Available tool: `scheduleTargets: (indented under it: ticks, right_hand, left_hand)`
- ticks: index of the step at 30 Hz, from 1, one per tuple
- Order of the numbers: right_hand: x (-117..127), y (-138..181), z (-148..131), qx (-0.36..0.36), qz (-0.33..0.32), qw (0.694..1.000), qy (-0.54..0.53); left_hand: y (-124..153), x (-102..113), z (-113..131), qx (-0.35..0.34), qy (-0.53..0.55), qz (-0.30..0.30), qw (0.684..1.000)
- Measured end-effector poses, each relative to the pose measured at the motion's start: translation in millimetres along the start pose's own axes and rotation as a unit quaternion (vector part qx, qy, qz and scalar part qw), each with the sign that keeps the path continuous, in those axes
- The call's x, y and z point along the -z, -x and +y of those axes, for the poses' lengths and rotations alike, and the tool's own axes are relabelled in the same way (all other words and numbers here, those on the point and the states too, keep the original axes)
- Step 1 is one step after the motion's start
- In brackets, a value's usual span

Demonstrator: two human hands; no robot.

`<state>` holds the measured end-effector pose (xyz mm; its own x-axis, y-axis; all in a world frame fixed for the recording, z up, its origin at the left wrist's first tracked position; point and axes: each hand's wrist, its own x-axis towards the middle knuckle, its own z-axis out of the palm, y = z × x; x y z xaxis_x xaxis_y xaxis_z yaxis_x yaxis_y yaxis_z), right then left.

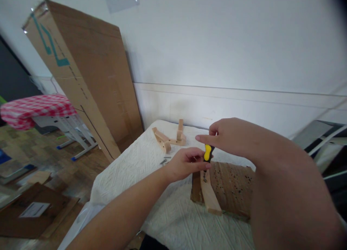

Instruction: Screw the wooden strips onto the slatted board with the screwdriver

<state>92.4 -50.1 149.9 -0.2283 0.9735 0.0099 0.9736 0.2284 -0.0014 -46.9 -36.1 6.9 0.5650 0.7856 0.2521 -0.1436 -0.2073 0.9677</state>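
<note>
A screwdriver (208,153) with a yellow and black handle stands roughly upright over a pale wooden piece (210,194). My right hand (227,136) is closed around the top of its handle. Lower down, my left hand (188,163) pinches the screwdriver near the wood; its tip is hidden by the fingers. Dark marks show on the wooden piece, which lies across a brown board (231,188) dotted with many small holes. Further back on the cloth are curved wooden parts (165,143), joined in an angled shape. A few metal screws (164,161) lie left of my left hand.
A cream textured cloth (121,181) covers the table. Behind it rises a white wall (217,43). One tall cardboard box (94,69) leans at the left, with another box (29,210) on the floor. A red checked cloth (40,107) covers a small table.
</note>
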Motion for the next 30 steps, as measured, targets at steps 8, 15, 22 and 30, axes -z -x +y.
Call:
scheduleTargets:
  ticks: [8, 15, 22, 30]
  right_hand:
    - [10.5, 16.7, 4.5, 0.065, -0.036, 0.993, -0.089]
    - [1.3, 4.2, -0.3, -0.010, 0.024, 1.000, 0.001]
    - [8.4, 17.7, 4.1, 0.085, -0.043, 0.990, -0.104]
    - [3.4, 9.5, -0.6, 0.006, -0.002, 1.000, -0.031]
  left_hand:
    - [1.9, -0.8, 4.0, 0.005, 0.107, -0.031, 0.994]
    - [-1.0, -0.7, -2.2, -0.005, 0.047, 0.014, 0.999]
    - [2.0, -1.2, 5.6, 0.007, 0.088, -0.022, 0.996]
    - [0.6, -1.5, -1.6, 0.012, 0.056, 0.004, 0.998]
